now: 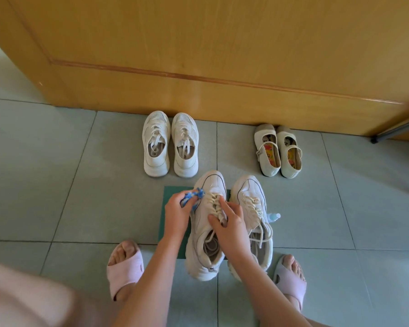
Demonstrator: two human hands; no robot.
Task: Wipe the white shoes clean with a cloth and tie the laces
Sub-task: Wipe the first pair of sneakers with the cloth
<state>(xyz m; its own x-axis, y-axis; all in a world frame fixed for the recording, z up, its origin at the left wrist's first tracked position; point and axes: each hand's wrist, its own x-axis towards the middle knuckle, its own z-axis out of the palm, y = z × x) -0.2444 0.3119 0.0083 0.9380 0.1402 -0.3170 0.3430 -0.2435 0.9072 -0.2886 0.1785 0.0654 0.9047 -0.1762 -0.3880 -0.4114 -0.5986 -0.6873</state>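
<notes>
Left hand point(176, 214) clutches blue cloth point(194, 195); right hand point(230, 224) spread over shoe point(207, 223) laces, hiding tongue.

Free room around the near white sneaker point(207, 223): open tile is lying to its left. Its partner sneaker point(250, 215) is crowding its right side, seemingly touching. Beyond its toe, a second white pair point(170, 143) is standing before the wooden door point(198, 55), leaving a narrow gap of floor.
</notes>
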